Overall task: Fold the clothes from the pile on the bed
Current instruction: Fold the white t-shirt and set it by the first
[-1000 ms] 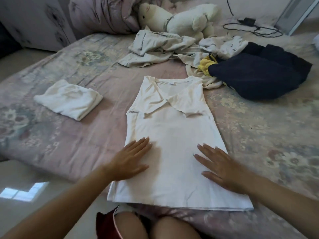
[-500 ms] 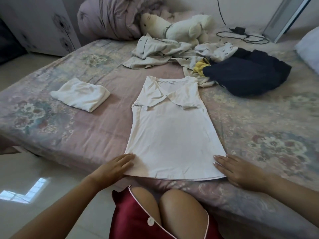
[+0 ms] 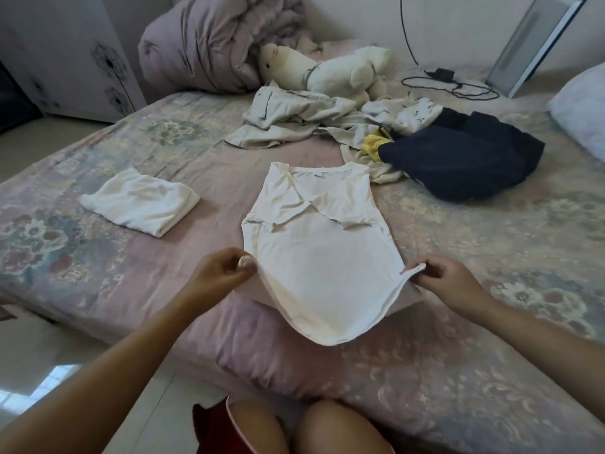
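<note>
White top (image 3: 322, 257), navy garment (image 3: 465, 165), mauve floral bedsheet (image 3: 491, 257).

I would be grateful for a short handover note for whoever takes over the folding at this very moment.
Left hand pinches the white top at its near left corner; right hand pinches the near right corner. The hem is lifted off the bed; the sleeves are already folded in.
Done: one folded white garment to the left.
Left: bring the hem up towards the collar, set it aside, then fold the pile behind.
</note>
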Motion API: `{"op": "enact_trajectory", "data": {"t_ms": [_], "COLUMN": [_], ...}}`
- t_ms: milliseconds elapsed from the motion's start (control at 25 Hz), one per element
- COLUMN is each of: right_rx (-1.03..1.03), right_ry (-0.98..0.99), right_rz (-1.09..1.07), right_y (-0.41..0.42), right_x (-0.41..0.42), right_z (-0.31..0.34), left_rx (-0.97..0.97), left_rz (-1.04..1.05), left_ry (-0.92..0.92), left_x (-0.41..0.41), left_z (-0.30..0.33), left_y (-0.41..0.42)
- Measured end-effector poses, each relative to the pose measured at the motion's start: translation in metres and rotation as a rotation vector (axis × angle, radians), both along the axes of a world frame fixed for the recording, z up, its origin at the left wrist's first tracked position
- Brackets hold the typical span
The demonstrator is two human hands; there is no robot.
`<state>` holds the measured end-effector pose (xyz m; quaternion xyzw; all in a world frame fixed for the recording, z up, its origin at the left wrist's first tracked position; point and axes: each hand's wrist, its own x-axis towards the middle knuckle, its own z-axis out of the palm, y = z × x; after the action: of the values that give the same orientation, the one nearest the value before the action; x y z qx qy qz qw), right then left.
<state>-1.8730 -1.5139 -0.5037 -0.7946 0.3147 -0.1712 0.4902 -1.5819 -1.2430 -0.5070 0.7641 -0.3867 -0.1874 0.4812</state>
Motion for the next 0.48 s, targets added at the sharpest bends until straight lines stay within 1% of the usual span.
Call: {"op": "enact_trajectory", "data": {"t_ms": [120,200,280,360,440,480], "right_rx": [0.213,0.312,0.368,0.375,0.31,0.279], "right_ry": [-0.072,-0.096,-0.16,-0.212,-0.21,-0.21], "right_rz": [-0.091,-0.173,-0.246,-0.315,-0.409,-0.465], "right_y": [-0.036,-0.068,-0.104,-0.142,-0.18,-0.198], "right_x": [0.065,0.115,0.164,0.21,0.246,0.26], "right_z": [0.019,0.019,0.014,0.004,-0.006,-0.013], "left_rx": [-0.097,-0.186,-0.253,-0.315,-0.32,-0.285], "left_rz": [0.1,0.18,0.239,0.265,0.367,0.436], "left_ry": [0.23,0.322,0.331,0.357,0.329,0.277], "left_x": [0.037,0.064,0.092,0.126,0.167,0.187], "left_z": [0.02,0.024,0.021,0.011,-0.004,-0.015], "left_y": [-0.064,-0.111,-0.158,-0.206,-0.248,-0.264]}}
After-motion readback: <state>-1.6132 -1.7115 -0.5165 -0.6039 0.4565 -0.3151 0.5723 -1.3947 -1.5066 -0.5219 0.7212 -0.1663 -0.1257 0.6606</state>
